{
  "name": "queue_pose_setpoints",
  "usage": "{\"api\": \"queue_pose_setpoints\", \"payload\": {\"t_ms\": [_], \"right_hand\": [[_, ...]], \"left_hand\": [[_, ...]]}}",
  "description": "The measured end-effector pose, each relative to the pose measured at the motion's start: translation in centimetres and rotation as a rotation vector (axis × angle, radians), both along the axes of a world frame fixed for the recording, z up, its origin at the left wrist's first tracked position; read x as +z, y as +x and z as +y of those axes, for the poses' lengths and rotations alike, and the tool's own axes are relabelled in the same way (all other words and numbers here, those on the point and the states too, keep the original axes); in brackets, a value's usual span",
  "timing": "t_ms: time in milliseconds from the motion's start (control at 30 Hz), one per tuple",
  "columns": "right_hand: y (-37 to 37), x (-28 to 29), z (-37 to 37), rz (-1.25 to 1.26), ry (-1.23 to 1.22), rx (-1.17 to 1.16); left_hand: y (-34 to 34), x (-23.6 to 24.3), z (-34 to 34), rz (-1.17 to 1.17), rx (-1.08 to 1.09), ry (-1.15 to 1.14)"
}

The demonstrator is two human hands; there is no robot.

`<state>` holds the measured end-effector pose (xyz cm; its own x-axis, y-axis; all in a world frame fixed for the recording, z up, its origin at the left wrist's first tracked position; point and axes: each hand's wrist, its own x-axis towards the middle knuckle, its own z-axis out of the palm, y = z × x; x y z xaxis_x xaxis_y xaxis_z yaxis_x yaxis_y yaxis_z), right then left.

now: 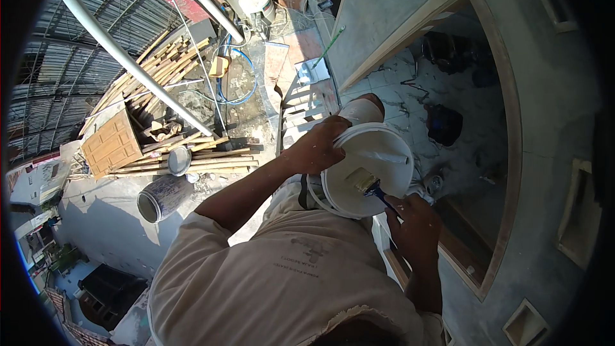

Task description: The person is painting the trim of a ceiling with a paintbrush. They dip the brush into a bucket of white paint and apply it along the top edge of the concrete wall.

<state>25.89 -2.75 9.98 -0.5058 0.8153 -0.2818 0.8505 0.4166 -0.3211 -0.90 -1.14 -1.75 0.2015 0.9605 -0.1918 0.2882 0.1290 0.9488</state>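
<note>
A grey wall (557, 109) stands right of the white bucket (394, 140). Your left hand (322, 146) has its grip closed on the bucket; your right hand (415, 221) wraps the brush (376, 189) inside. Bristles look loaded, not yet lifted out; remaining coverage unclear.

A large wooden frame (514, 122) is standing in the grey plaster wall (556, 90), and inside it pale veined floor tiles (392, 80) are lying in dimmer light. Right of the frame, I'm seeing a small framed opening (569, 218) breaking the plaster; another opening (526, 325) is sitting near one corner of the frame. Well left of the frame, dark ribbed sheeting (48, 86) is rising, while bright sunlight is striking rough ground (248, 115) between.
</note>
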Motion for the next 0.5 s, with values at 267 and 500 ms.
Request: {"api": "queue_pose_setpoints", "payload": {"t_ms": [267, 500], "right_hand": [[1.0, 0.2, 0.5, 0.073, 0.008, 0.024], [1.4, -0.2, 0.3, 0.114, 0.100, 0.069]], "left_hand": [[0.2, -1.2, -0.4, 0.019, 0.041, 0.109], [0.0, -1.9, -0.1, 0.002, 0.025, 0.142]]}}
